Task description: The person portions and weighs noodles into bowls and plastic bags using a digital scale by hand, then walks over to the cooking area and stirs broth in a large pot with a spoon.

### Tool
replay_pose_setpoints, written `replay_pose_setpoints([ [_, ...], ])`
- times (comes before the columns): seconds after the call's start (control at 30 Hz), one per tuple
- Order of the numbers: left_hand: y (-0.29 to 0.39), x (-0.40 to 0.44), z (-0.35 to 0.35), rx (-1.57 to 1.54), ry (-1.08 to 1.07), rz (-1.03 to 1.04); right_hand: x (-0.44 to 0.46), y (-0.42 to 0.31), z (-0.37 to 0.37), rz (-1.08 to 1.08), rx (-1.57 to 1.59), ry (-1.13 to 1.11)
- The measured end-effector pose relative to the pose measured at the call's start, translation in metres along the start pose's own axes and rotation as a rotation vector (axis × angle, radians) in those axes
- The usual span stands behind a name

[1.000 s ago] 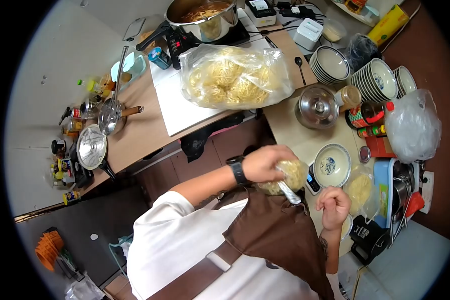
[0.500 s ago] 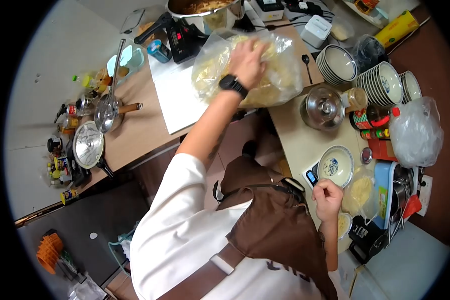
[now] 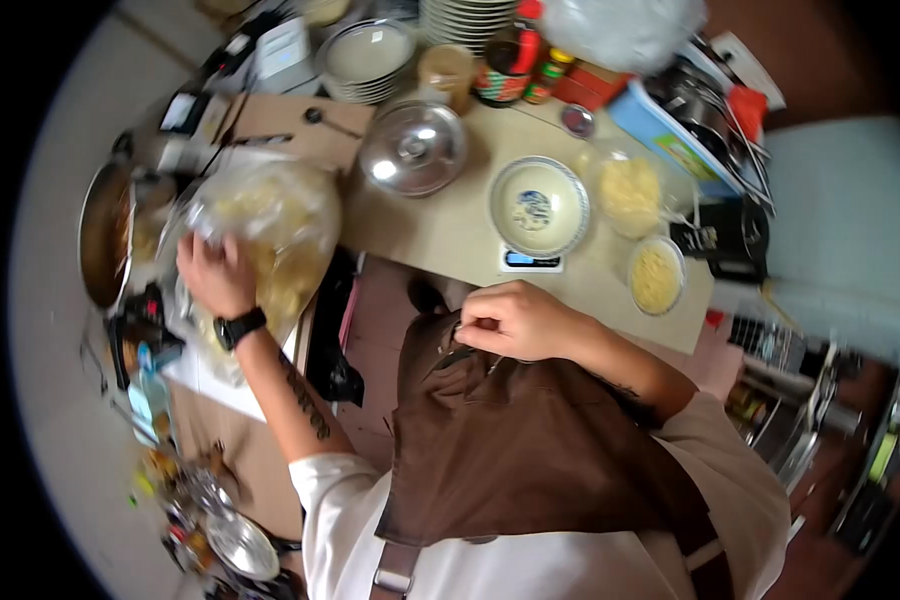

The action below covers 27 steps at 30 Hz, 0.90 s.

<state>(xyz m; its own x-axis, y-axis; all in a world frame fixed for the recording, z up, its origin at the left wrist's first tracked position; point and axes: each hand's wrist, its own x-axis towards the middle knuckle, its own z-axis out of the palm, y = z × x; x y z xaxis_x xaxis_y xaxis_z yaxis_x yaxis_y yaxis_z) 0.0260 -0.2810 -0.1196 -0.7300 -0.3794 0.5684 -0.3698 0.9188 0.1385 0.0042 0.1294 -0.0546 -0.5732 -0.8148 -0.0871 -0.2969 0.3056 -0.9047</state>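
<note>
At the left, a large clear plastic bag of yellow noodles lies on the counter. My left hand, with a black watch on its wrist, is at the bag's side, its fingers curled onto the plastic. In front of the brown apron is my right hand, closed in a loose fist with nothing visible in it. Beyond it a patterned bowl sits on a small digital scale. Right of the bowl are a clear bag of pale noodles and a small bowl of noodles.
A lidded steel pot stands between the noodle bag and the patterned bowl. Stacked bowls, a jar and bottles line the back. A blue bin holds utensils. Far left is a large cooking pot.
The view has turned to the right. My left hand, which held a bundle of noodles at first, moved onto the large bag. My right fist has moved in front of the apron.
</note>
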Motion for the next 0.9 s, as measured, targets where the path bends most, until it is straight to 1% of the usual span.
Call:
replay_pose_setpoints([
  [0.03, -0.002, -0.005, 0.008, 0.082, -0.018, 0.041, -0.002, 0.004, 0.001, 0.02, -0.004, -0.004],
  [0.13, -0.024, -0.023, 0.064, 0.283, -0.184, -0.052, -0.008, 0.016, -0.003, 0.028, 0.001, 0.003],
  [0.17, -0.033, -0.017, 0.063, 0.212, -0.224, -0.01, -0.011, 0.021, -0.005, 0.025, 0.004, 0.016],
  [0.23, -0.071, -0.018, 0.086, 0.318, -0.223, 0.13, -0.017, 0.029, -0.011, 0.012, 0.013, 0.038],
  [0.3, -0.056, -0.015, 0.062, 0.435, -0.224, 0.213, -0.027, 0.039, -0.033, 0.047, 0.01, 0.097],
  [0.33, -0.03, -0.006, 0.028, 0.346, -0.378, 0.159, -0.034, 0.054, -0.046, 0.097, -0.001, 0.19],
  [0.37, -0.03, -0.012, 0.016, 0.244, -0.289, 0.052, -0.044, 0.072, -0.059, 0.15, -0.011, 0.279],
  [0.4, -0.029, -0.018, 0.003, 0.132, -0.189, -0.043, -0.054, 0.09, -0.076, 0.285, -0.031, 0.373],
  [0.43, -0.044, -0.034, -0.003, 0.203, -0.103, -0.033, -0.065, 0.109, -0.095, 0.419, -0.052, 0.464],
  [0.47, 0.001, -0.032, -0.043, 0.128, -0.037, -0.055, -0.078, 0.127, -0.113, 0.469, -0.141, 0.576],
  [0.5, 0.019, -0.038, -0.063, 0.028, 0.051, -0.052, -0.092, 0.144, -0.129, 0.518, -0.23, 0.688],
  [0.53, 0.041, -0.044, -0.082, -0.041, 0.116, -0.102, -0.107, 0.162, -0.145, 0.527, -0.283, 0.749],
  [0.57, 0.045, -0.056, -0.089, -0.13, 0.18, -0.079, -0.119, 0.18, -0.16, 0.532, -0.34, 0.811],
  [0.6, 0.055, -0.067, -0.096, -0.202, 0.187, -0.121, -0.128, 0.198, -0.173, 0.522, -0.375, 0.828],
  [0.63, 0.065, -0.075, -0.1, -0.274, 0.189, -0.164, -0.137, 0.215, -0.185, 0.515, -0.41, 0.843],
  [0.67, 0.073, -0.082, -0.093, -0.419, 0.21, -0.112, -0.14, 0.234, -0.196, 0.506, -0.447, 0.858],
  [0.7, 0.083, -0.087, -0.084, -0.563, 0.229, -0.059, -0.14, 0.258, -0.202, 0.528, -0.47, 0.803],
  [0.73, 0.098, -0.088, -0.08, -0.658, 0.142, -0.062, -0.14, 0.284, -0.207, 0.548, -0.492, 0.748],
  [0.77, 0.128, -0.086, -0.081, -0.574, 0.078, -0.08, -0.139, 0.304, -0.215, 0.566, -0.514, 0.694],
  [0.8, 0.148, -0.083, -0.081, -0.508, 0.017, 0.003, -0.137, 0.313, -0.222, 0.759, -0.547, 0.552],
  [0.83, 0.163, -0.082, -0.081, -0.441, -0.047, 0.086, -0.136, 0.314, -0.219, 0.865, -0.598, 0.529],
  [0.9, 0.187, -0.086, -0.078, -0.49, -0.124, 0.091, -0.134, 0.312, -0.215, 1.075, -0.705, 0.469],
])
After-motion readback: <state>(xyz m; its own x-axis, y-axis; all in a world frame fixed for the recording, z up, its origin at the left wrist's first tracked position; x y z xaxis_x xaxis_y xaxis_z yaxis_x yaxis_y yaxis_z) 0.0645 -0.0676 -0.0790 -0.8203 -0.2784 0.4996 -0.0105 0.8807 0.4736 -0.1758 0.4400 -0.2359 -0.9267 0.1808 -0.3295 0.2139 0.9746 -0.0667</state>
